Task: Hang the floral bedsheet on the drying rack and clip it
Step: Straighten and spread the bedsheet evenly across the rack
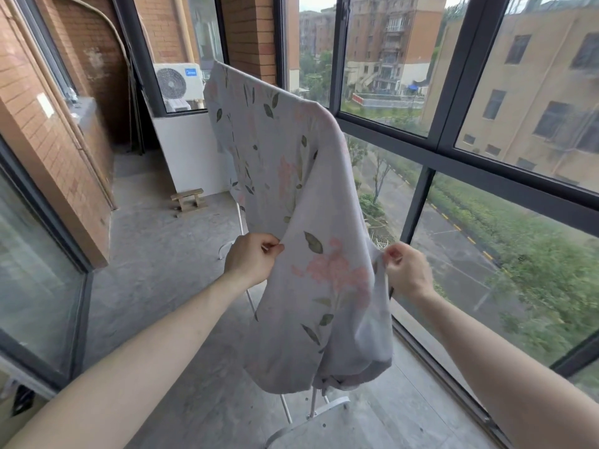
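Note:
The floral bedsheet (291,176), pale grey with pink flowers and green leaves, hangs draped over the top bar of the drying rack, which it hides. Only the rack's white legs and foot (311,413) show below the cloth. My left hand (251,259) pinches the sheet's left edge at about mid-height. My right hand (406,268) pinches the right edge at the same level. The lower part of the sheet sags in folds between and below my hands. No clip is in view.
I stand on a glazed balcony with a grey concrete floor. Tall windows with dark frames (418,202) run along the right, close behind the rack. A small wooden stool (188,199) sits on the floor to the left, a brick wall (48,131) beyond it.

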A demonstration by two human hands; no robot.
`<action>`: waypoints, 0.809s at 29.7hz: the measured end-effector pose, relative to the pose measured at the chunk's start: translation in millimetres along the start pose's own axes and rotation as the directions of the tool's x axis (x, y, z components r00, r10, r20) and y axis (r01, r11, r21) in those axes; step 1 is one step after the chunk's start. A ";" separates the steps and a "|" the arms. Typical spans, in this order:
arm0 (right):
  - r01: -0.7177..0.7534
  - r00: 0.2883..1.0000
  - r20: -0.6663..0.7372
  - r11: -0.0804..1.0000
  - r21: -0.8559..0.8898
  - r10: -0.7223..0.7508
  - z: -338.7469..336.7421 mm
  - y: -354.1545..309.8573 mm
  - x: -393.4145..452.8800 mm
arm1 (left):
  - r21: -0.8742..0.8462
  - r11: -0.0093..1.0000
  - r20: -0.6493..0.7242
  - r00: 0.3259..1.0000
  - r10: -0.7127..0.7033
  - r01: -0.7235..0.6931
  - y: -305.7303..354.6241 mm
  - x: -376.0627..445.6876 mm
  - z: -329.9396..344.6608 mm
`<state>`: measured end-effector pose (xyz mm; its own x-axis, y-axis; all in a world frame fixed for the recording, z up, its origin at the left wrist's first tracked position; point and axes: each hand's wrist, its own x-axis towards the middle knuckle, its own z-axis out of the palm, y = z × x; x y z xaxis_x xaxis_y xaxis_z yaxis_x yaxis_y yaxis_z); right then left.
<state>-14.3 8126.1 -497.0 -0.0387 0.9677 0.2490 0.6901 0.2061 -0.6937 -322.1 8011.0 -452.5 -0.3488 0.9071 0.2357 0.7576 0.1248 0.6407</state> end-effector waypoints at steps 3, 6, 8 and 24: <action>-0.104 0.947 -0.273 0.967 0.234 0.168 -17.2 0.5 18.2 | -0.003 1.000 -0.056 0.998 -0.012 0.012 -5.8 1.6 -1.3; -0.167 0.955 -0.190 0.944 0.286 0.226 -19.1 11.9 35.0 | -0.004 1.000 -0.099 0.995 -0.020 0.020 -6.9 1.5 -0.5; -0.162 0.938 -0.238 0.926 0.341 0.252 -15.1 26.6 46.4 | -0.005 1.000 -0.105 0.994 -0.024 0.024 -5.8 1.1 1.2; -0.071 0.975 0.222 0.920 0.384 -0.017 30.4 -50.9 -7.1 | 0.002 0.999 0.084 0.995 0.051 -0.051 -1.2 -2.9 11.4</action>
<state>-71.1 8113.1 -484.0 -0.2098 0.9721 0.1046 0.3603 0.1763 -0.9160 -315.6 8012.8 -462.3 -0.2626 0.9427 0.2056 0.7752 0.0792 0.6268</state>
